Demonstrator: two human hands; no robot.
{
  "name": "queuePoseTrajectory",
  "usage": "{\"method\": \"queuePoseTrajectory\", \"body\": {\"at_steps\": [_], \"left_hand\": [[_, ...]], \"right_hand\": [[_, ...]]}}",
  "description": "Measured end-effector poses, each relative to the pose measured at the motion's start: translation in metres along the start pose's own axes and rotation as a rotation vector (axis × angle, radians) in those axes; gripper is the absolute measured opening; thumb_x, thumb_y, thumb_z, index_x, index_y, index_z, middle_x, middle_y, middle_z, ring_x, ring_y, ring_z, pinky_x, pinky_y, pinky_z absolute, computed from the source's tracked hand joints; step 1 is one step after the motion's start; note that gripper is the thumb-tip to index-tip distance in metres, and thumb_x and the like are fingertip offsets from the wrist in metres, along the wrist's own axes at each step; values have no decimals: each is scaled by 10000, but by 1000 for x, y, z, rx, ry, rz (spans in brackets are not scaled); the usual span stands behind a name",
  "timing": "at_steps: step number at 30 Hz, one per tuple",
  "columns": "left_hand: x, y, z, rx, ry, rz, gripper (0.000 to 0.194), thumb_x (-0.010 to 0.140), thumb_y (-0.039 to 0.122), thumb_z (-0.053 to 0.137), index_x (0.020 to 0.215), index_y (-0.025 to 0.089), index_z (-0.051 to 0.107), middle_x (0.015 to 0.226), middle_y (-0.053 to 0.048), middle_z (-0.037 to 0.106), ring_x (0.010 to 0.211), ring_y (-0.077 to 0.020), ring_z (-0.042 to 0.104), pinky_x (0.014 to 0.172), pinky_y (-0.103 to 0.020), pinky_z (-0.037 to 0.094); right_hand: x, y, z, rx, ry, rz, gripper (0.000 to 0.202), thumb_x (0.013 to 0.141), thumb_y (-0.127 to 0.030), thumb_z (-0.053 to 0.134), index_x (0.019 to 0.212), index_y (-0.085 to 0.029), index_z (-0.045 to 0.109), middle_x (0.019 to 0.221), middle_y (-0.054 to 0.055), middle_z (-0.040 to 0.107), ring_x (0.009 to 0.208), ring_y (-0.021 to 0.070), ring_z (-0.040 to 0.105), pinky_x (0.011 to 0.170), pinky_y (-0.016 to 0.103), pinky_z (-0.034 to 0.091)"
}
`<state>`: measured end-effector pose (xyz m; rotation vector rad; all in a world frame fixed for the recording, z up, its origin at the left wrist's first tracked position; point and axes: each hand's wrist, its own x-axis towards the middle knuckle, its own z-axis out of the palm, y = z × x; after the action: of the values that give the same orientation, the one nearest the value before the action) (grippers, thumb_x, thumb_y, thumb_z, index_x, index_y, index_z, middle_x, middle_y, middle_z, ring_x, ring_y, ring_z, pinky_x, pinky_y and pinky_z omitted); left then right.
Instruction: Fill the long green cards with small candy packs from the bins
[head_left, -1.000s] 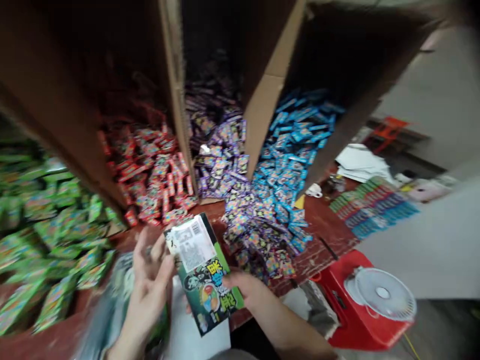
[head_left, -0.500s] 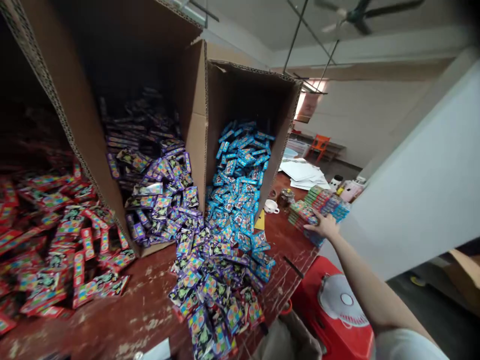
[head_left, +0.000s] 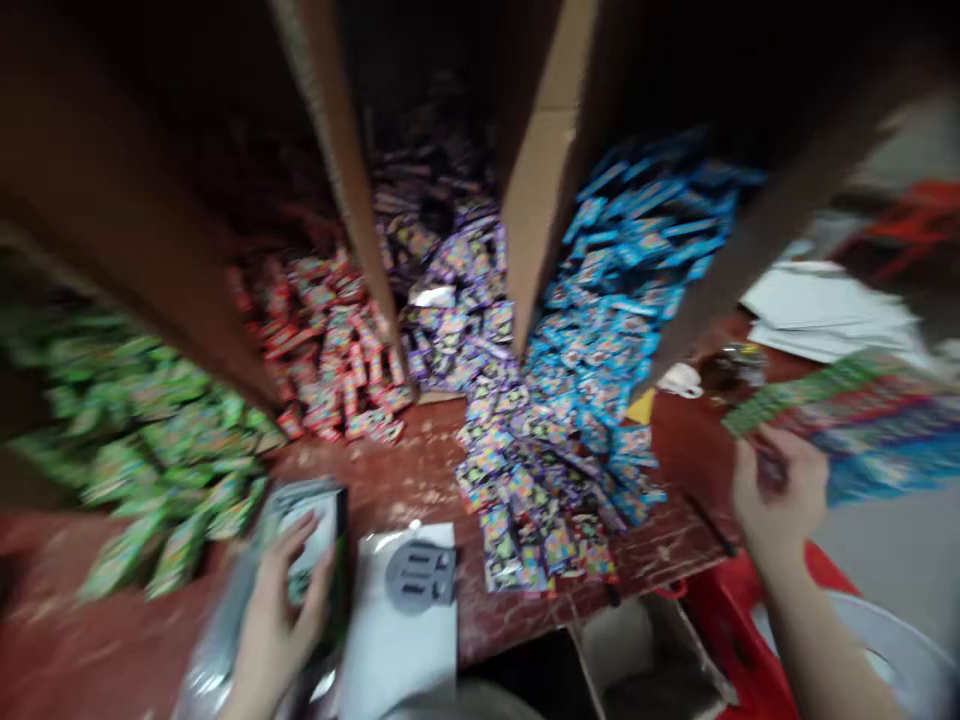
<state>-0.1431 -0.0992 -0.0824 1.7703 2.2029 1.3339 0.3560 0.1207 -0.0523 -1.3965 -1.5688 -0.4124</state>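
My left hand is over a stack of clear plastic bags at the lower left, its thumb and fingers apart. On the right, my right hand is beside rows of green, red and blue packets, its fingers curled; blur hides whether it holds anything. A loose pile of purple packets lies on the red table between my hands. Behind it, blue packets, purple packets and red packets spill from cardboard boxes. Green packets lie at the left.
A white sheet with a grey round print lies near the front edge. Cardboard dividers stand between the piles. White papers, a white cup and a jar are at the right. An open box and a red stool are below.
The view has swung left and down. My left hand has come into view over the plastic bags. My right hand now shows at the near left end of the packet rows, fingers more curled.
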Motion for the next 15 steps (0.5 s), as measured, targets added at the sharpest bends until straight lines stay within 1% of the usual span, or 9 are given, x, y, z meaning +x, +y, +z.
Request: {"method": "queuePoseTrajectory", "body": {"at_steps": [1,3,4,6,7,9,11,13,15], "left_hand": [[-6,5,-6,46,-31,-8,339,850,335,521,1156,191,501,1222,-134,538,1127,-294,532,938,-489,448],[-19,15,-10,71,-95,3,291,871,242,491,1158,197,490,1242,-130,521,1156,-268,511,969,-480,426],[-28,20,-9,55,-126,19,279,874,200,478,1153,199,490,1249,-128,515,1173,-257,499,972,-462,430],[-46,30,-5,27,-219,77,297,872,142,464,1160,209,492,1256,-123,517,1200,-244,479,987,-440,426],[-55,35,-4,26,-274,109,314,868,133,470,1170,214,493,1262,-120,518,1213,-244,468,999,-440,418],[-68,41,-6,41,-374,161,347,860,135,489,1195,226,489,1285,-115,513,1239,-248,444,1028,-453,388],[-74,36,-11,79,-396,158,361,862,152,493,1214,229,475,1308,-115,498,1258,-249,425,1052,-477,354],[-74,20,-18,162,-311,64,396,873,189,486,1263,201,421,1347,-145,456,1285,-261,390,1057,-502,333],[-74,-4,-22,301,-177,-70,539,867,282,508,1344,129,310,1403,-218,366,1325,-311,315,1039,-545,327]], "right_hand": [[-17,-43,5,171,-82,-36,249,815,-259,580,1051,-178,584,1014,138,620,982,268,575,894,433,435],[-50,-126,12,485,-435,-131,97,825,-232,576,910,-209,615,898,76,652,832,217,622,792,367,491],[-63,-162,16,613,-598,-154,57,834,-233,571,854,-212,620,860,62,661,798,202,629,761,336,502],[-81,-217,24,771,-813,-92,100,856,-254,544,799,-209,614,774,41,667,709,173,631,689,285,510],[-85,-237,29,821,-917,-66,117,859,-260,535,788,-207,611,744,32,666,681,163,629,661,267,509],[-90,-266,41,885,-1094,-49,122,855,-250,527,777,-203,609,707,17,660,646,149,623,620,244,503],[-94,-290,52,917,-1209,-80,113,841,-216,529,764,-194,608,709,15,655,654,145,626,618,236,501],[-103,-319,67,896,-1292,-128,106,833,-174,522,779,-178,614,760,29,656,695,142,635,642,231,504],[-114,-357,85,847,-1382,-197,107,824,-139,526,845,-160,629,863,53,660,772,142,642,699,230,505]]}}
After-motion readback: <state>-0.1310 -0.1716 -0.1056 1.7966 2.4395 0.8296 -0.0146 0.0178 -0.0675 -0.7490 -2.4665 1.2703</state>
